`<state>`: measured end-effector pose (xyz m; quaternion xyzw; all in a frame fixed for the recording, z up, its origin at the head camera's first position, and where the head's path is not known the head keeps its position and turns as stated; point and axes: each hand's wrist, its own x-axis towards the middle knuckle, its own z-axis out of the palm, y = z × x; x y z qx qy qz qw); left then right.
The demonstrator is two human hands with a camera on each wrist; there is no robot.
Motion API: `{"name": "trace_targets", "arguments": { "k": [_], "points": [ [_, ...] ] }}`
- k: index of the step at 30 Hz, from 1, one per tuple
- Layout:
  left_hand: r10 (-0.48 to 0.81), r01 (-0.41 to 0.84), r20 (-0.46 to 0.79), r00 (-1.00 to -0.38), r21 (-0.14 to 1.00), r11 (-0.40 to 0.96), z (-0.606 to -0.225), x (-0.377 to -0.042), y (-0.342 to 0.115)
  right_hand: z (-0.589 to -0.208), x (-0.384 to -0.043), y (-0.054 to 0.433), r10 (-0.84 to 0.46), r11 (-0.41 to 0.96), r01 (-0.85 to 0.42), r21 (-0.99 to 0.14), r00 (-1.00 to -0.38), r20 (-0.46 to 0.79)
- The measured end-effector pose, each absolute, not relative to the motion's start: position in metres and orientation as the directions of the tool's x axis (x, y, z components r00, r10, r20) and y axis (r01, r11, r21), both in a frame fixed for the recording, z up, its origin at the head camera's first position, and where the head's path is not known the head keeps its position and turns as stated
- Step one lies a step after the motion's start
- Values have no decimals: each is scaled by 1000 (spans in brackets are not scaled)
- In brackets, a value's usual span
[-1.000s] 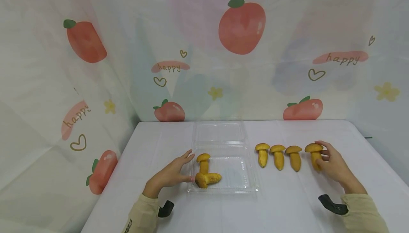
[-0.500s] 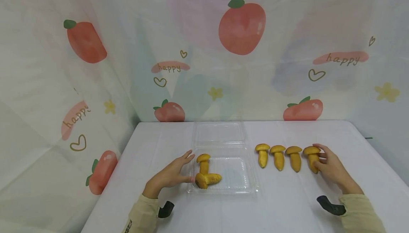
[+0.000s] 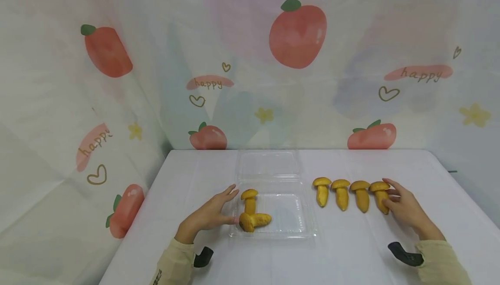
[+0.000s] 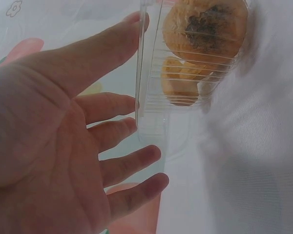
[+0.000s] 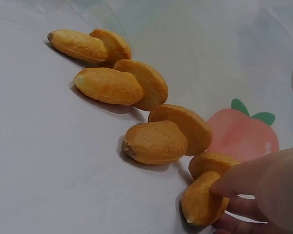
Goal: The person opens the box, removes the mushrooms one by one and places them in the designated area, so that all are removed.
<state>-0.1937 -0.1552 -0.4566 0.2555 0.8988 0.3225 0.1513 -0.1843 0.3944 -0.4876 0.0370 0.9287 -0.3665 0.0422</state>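
Nearest, on the near side of the clear container [image 3: 287,215], two beige sleeves [image 3: 441,259] are cut off by the head view's lower edge. A dark curved piece [image 3: 405,253] shows at each cuff; its full form cannot be made out.

Left hand [image 3: 211,211]: at the container's left wall, thumb and fingers spread wide, gripping nothing. The thumb tip meets the wall; any pressure cannot be determined.

Right hand [image 3: 408,209]: well right of the container, pinching the end mushroom [image 3: 379,193] between thumb and fingers. The fingers behind the stem are partly hidden.

Inside the container, at its left: a crosswise mushroom [image 3: 261,220], its cap overlapping the stem base of a lengthwise mushroom [image 3: 249,200]. Ribbed plastic partly obscures both in the left wrist view.

Right of the container: three mushrooms [image 3: 341,196] on the table [image 3: 336,250], in line with the pinched one. Beyond the container, its transparent lid [image 3: 269,164] has a faint outline.
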Motion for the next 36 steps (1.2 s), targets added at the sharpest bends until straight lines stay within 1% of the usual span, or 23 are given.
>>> {"name": "trace_targets", "arguments": {
  "k": [10, 18, 22, 29, 36],
  "points": [
    [556, 365, -102, -825, 655, 661, -459, -194, -155, -489, -184, 398, 51, 730, 103, -675, -994, -96],
    [569, 383, -95, -817, 648, 658, -456, -192, -157, -484, -181, 401, 57, 736, 150, -660, -985, -161],
    [570, 389, -89, -817, 644, 658, -453, -191, -157, -482, -181, 403, 91, 740, 189, -646, -979, -182],
    [565, 378, -104, -819, 642, 667, -452, -191, -155, -477, -180, 400, 174, 749, 213, -627, -977, -124],
    [556, 363, -115, -823, 646, 671, -451, -190, -155, -463, -177, 387, 187, 761, 166, -627, -982, -34]
  ]
}}
